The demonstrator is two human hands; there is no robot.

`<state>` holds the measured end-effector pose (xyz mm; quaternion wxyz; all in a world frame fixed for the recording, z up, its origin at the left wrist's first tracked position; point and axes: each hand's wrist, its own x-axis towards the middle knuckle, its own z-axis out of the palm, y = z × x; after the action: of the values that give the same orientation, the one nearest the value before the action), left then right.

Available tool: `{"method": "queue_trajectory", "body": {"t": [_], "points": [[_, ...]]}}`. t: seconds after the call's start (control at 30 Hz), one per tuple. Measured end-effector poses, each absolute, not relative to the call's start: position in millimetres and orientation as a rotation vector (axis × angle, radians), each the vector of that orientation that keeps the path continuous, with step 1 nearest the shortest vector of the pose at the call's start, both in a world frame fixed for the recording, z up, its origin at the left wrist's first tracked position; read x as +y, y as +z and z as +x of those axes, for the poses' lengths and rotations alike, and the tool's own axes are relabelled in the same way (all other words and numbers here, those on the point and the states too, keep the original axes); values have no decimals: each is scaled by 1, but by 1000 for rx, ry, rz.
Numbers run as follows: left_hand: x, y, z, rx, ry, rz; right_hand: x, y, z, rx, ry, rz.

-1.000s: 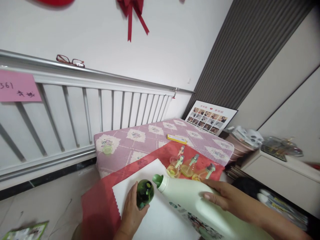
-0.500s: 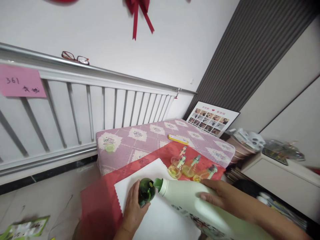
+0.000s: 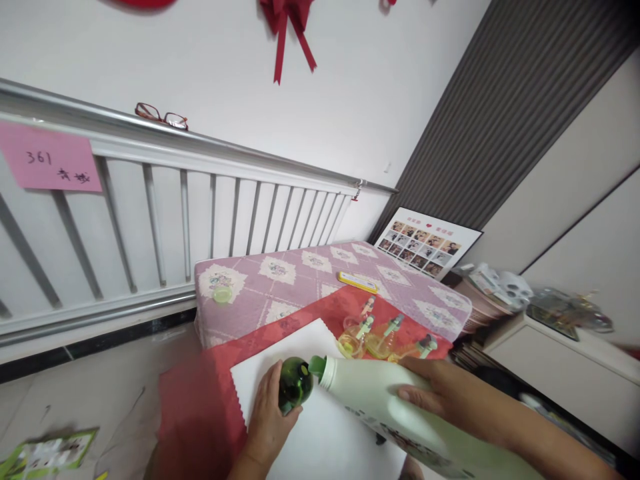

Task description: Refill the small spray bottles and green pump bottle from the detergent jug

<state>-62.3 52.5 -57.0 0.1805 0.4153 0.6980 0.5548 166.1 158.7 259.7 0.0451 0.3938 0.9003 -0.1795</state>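
My left hand (image 3: 270, 417) is wrapped round a small dark green glass bottle (image 3: 295, 385) over the white sheet (image 3: 320, 437). In my right hand (image 3: 430, 393) lies a big pale green jug (image 3: 370, 387), tilted nearly flat. Its green pouring spout (image 3: 317, 365) points left and sits right beside the small bottle's mouth. Whether liquid flows between them I cannot tell. Just behind the jug, several clear bottles (image 3: 380, 340) with yellow liquid and pale green tops stand on a red cloth (image 3: 330, 310).
A pale green cap (image 3: 222, 294) and a yellow-edged case (image 3: 358, 282) lie on the purple patterned tablecloth (image 3: 250, 287). Behind the table runs a white radiator (image 3: 225, 213) with glasses (image 3: 163, 116) on top. To the right stand a photo board (image 3: 425, 240) and a white cabinet (image 3: 555, 373).
The view has shifted slightly, so everything sits a little further right in the picture. Both hands keep their grips, with the spout still beside the green bottle's mouth.
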Motion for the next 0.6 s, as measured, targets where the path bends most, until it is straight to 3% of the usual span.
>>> {"method": "queue_trajectory", "body": {"t": [0.6], "points": [[54, -58, -63, 1981, 1502, 1196, 149, 280, 151, 2611, -323, 1147]]}}
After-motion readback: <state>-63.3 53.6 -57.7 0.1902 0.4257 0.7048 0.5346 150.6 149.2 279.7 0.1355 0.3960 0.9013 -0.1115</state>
